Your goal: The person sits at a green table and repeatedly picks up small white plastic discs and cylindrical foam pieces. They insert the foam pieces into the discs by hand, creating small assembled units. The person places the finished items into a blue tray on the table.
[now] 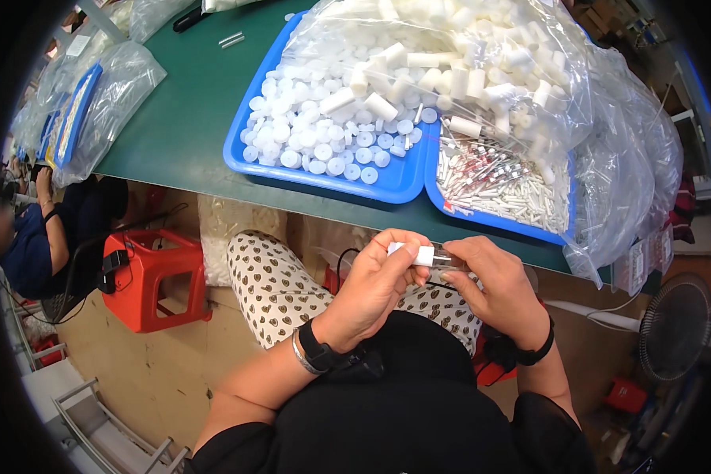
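Note:
Above my lap, just off the table's near edge, both hands meet. My left hand (381,276) pinches a short white cylindrical piece (424,255) between thumb and fingers. Directly to its right, my right hand (494,280) has its thumb and fingers around a clear tube (453,262), end-on to the white piece. A thin white rod shows along the tube; how the parts join is too small to make out. Beyond my hands, a blue tray (403,188) carries many translucent white discs (324,152) and cream cylinders (381,107).
A second blue tray (521,229) holds thin white sticks and red-marked pieces. Plastic bags (620,166) drape over the right side of the green table (182,134). Two clear tubes (231,39) lie at the back. A red stool (154,276) and a seated person (35,245) are at left, a fan (675,325) at right.

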Available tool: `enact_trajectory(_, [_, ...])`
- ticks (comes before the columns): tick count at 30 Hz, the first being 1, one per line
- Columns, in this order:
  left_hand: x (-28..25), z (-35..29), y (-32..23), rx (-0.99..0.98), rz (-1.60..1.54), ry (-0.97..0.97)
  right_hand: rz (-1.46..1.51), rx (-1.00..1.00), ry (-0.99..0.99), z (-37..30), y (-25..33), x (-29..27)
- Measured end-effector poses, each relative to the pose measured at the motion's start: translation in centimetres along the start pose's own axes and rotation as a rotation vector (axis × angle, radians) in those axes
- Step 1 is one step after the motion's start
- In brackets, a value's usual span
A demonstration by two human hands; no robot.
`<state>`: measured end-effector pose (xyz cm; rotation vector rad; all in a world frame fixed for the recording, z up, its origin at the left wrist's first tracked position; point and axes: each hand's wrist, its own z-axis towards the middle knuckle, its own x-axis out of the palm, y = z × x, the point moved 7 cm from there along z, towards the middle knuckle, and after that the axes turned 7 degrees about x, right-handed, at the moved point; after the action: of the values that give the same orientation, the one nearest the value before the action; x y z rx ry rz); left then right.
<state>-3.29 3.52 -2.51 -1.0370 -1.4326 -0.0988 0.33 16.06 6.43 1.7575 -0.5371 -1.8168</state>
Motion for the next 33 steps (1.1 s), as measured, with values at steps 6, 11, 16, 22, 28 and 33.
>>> enact_trajectory(6, [-0.2, -0.5, -0.8, 0.302, 0.425, -0.1, 0.092, 0.037, -0.036, 0.1, -0.3, 1.9])
enact_trajectory(11, [-1.0, -0.6, -0.8, 0.277, 0.59, -0.012, 0.128, 0.001, -0.059, 0.2, -0.6, 3.0])
enact_trajectory(16, [0.7, -0.6, -0.1, 0.305, 0.563, 0.217, 0.058, -0.163, -0.031, 0.5, 1.2, 3.6])
enact_trajectory(22, [0.6, -0.8, 0.0, 0.275, 0.53, 0.266, 0.053, -0.219, -0.029, 0.0, 0.9, 4.7])
enact_trajectory(28, [0.2, -0.3, 0.3, 0.014, 0.004, 0.119, 0.085, -0.06, -0.057, 1.4, 1.0, 4.7])
enact_trajectory(33, [-0.5, -0.3, 0.9, -0.072, -0.202, 0.099, -0.048, -0.232, -0.163, 1.4, 0.9, 4.3])
